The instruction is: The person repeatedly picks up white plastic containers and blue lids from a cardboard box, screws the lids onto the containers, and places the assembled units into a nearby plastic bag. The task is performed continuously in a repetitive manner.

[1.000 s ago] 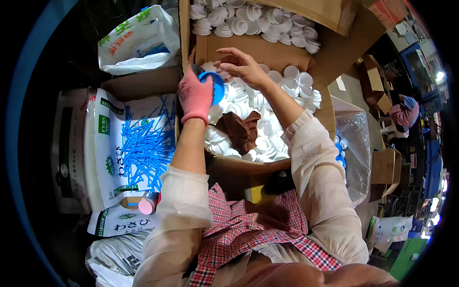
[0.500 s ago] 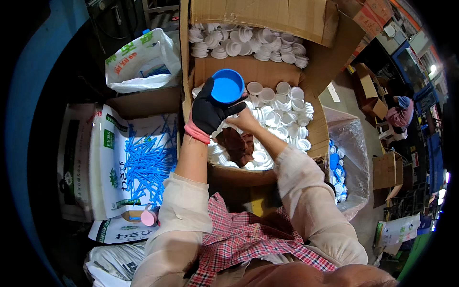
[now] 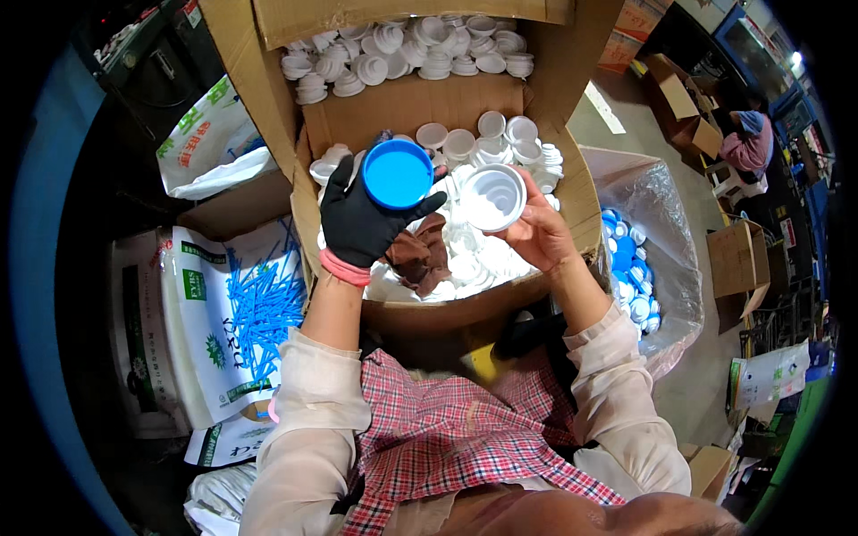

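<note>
My left hand (image 3: 357,219), in a black glove, holds a round blue plastic cap (image 3: 398,175) with its hollow side up. Beside it, my bare right hand (image 3: 542,228) grips a white stepped plastic cup-shaped piece (image 3: 492,198) by its rim, tilted toward me. The two pieces are apart. Below both hands is a cardboard box (image 3: 447,313) full of white plastic pieces (image 3: 478,263) of the same kind. A crumpled brown cloth (image 3: 418,257) lies on those pieces, under my left hand's fingertips in the picture.
A second heap of white pieces (image 3: 420,49) lies behind a cardboard wall. To the left, thin blue plastic sticks (image 3: 264,313) lie on a white printed bag (image 3: 201,357). At right, a plastic-lined bin (image 3: 675,259) holds blue-and-white caps (image 3: 633,268). Another person (image 3: 749,143) sits far right.
My right hand has moved away from the blue cap and now holds a white piece. My left hand has shifted slightly left and down with the blue cap. The whole view has shifted.
</note>
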Action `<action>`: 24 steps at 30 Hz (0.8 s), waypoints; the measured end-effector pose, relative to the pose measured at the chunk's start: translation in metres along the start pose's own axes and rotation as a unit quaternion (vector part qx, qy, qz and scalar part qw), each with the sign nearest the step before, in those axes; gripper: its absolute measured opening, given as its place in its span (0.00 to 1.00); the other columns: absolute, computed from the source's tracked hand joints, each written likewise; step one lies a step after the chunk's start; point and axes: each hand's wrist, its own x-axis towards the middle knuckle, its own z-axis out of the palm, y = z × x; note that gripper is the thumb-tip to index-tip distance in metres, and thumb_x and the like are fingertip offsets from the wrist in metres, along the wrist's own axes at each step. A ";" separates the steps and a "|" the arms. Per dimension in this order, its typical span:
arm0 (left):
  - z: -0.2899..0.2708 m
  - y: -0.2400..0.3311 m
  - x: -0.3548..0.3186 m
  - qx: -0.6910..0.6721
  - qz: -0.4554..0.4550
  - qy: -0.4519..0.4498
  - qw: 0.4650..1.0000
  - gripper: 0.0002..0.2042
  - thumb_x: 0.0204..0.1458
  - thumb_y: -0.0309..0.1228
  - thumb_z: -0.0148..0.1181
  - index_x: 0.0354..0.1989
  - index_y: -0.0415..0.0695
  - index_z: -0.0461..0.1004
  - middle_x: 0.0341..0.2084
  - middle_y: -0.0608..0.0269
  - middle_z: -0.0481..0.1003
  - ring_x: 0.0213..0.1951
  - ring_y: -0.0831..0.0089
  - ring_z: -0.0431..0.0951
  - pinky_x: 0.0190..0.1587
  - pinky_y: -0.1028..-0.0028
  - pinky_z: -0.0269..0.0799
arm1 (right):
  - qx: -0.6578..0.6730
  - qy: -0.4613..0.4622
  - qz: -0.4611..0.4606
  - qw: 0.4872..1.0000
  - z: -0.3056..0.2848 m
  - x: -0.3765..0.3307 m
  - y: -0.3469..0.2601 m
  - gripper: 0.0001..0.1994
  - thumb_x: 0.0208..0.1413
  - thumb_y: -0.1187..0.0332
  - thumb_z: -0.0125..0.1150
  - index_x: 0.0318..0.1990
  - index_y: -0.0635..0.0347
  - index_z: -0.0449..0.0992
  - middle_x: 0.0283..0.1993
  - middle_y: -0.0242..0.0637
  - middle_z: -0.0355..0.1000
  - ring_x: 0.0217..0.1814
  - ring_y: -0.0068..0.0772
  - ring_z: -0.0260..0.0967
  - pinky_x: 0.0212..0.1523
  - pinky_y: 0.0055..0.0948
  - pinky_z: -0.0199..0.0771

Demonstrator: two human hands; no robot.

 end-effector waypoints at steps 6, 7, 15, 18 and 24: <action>0.002 -0.029 0.007 0.222 -0.017 0.020 0.975 0.27 0.57 0.49 0.52 0.62 0.52 0.62 0.59 0.52 0.64 0.60 0.54 0.65 0.61 0.57 0.62 | 0.025 0.015 -0.031 0.999 -0.010 -0.016 -0.016 0.34 0.49 0.69 0.65 0.65 0.51 0.57 0.61 0.40 0.62 0.65 0.41 0.62 0.61 0.43 0.67; 0.004 -0.034 0.008 0.300 -0.011 0.022 0.954 0.25 0.56 0.48 0.53 0.61 0.52 0.64 0.57 0.55 0.66 0.58 0.56 0.67 0.60 0.59 0.63 | 0.036 0.039 -0.031 0.998 -0.009 -0.019 -0.021 0.33 0.50 0.69 0.64 0.64 0.51 0.58 0.61 0.40 0.63 0.64 0.40 0.62 0.61 0.43 0.67; 0.003 -0.081 0.009 0.926 0.223 -0.039 0.301 0.20 0.47 0.42 0.66 0.49 0.51 0.76 0.46 0.67 0.78 0.50 0.70 0.76 0.60 0.67 0.63 | -0.486 0.012 -0.278 0.829 0.017 -0.038 -0.030 0.30 0.45 0.73 0.68 0.59 0.59 0.66 0.60 0.44 0.63 0.62 0.42 0.62 0.60 0.36 0.64; -0.009 -0.094 0.012 0.888 0.222 -0.047 0.399 0.22 0.45 0.38 0.66 0.50 0.45 0.74 0.49 0.62 0.76 0.51 0.67 0.76 0.63 0.66 0.60 | -0.658 0.004 -0.348 0.668 0.020 -0.035 -0.022 0.31 0.40 0.74 0.70 0.56 0.60 0.69 0.57 0.48 0.64 0.57 0.49 0.64 0.55 0.39 0.67; -0.008 -0.097 0.007 0.801 0.210 -0.062 0.557 0.30 0.47 0.21 0.64 0.61 0.36 0.62 0.61 0.52 0.64 0.59 0.62 0.68 0.61 0.68 0.63 | -0.694 0.013 -0.365 0.621 0.019 -0.031 -0.010 0.32 0.36 0.73 0.75 0.54 0.61 0.70 0.52 0.48 0.66 0.52 0.50 0.66 0.50 0.42 0.69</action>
